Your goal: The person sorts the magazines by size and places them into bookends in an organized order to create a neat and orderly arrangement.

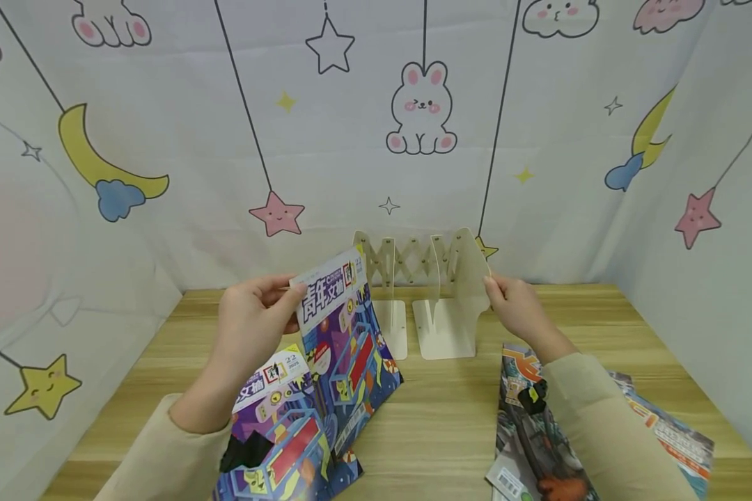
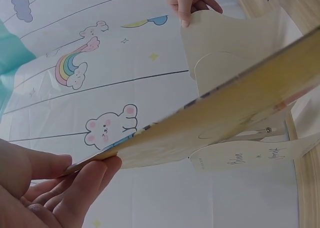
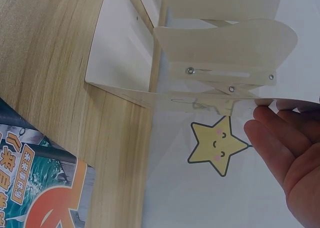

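My left hand [image 1: 253,327] pinches the top corner of a purple magazine [image 1: 345,348] between thumb and fingers, holding it raised and tilted. In the left wrist view the magazine [image 2: 220,108] is seen nearly edge-on. A cream expandable bookend rack [image 1: 448,327] stands at the back of the table, with upright dividers and a crisscross lattice behind. At its right end panel, my right hand [image 1: 517,306] grips the outer edge; the right wrist view has the thumb on one face of the panel [image 3: 200,104] and the fingertips at its edge.
Another purple magazine [image 1: 282,431] lies at the front left, below the raised one. On the right, partly under my sleeve, lie a dark magazine [image 1: 520,417] and a blue one [image 1: 677,438]. A patterned white cloth [image 1: 345,153] hangs behind the wooden table [image 1: 439,424].
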### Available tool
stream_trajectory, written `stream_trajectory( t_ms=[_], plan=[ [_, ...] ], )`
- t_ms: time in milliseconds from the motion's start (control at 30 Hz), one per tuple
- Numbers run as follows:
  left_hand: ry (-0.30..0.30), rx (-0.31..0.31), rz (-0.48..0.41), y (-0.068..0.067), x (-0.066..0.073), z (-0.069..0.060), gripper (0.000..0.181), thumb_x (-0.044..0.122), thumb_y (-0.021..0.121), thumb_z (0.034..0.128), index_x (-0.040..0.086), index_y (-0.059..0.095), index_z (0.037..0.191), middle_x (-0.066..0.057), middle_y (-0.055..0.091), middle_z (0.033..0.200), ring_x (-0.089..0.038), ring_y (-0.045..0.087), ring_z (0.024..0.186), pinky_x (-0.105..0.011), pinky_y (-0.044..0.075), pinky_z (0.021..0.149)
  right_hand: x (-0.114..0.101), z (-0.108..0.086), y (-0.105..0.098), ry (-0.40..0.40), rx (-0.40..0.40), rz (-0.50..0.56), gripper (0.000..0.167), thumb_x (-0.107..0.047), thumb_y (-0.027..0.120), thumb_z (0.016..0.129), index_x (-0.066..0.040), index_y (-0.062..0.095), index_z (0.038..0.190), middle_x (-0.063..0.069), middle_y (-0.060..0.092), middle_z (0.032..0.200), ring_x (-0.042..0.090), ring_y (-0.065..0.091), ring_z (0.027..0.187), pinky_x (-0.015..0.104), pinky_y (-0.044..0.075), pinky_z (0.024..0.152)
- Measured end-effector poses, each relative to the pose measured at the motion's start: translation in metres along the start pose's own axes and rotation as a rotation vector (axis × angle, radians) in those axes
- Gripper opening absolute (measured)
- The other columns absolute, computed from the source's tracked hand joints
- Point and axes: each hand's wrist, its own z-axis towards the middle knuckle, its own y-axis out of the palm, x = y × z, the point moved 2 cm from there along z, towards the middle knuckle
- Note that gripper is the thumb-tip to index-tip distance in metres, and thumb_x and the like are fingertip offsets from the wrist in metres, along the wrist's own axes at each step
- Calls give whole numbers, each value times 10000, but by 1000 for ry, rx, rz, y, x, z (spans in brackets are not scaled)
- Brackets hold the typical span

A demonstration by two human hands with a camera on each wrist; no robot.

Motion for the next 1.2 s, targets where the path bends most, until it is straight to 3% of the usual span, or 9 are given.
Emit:
stream_trajectory(
  t_ms=[400, 1200],
  plan=[
    [-31, 34, -70, 5, -1, 1, 336, 208, 581, 944, -13, 625, 1193, -193, 701, 1022, -165, 707, 733, -226, 567, 618, 0, 0, 0, -2, 0, 3, 487, -322, 340, 1033, -2, 437, 1387, 21, 433, 522, 128, 292, 411, 276, 309, 390],
    [80, 174, -136, 18, -3, 9, 254, 161, 616, 918, 24, 690, 1118, -200, 711, 949, -80, 665, 645, -217, 561, 575, -1, 0, 0, 1, 8, 4, 497, -318, 344, 1033, 26, 426, 1382, 31, 448, 526, 130, 301, 413, 280, 312, 385]
  ],
)
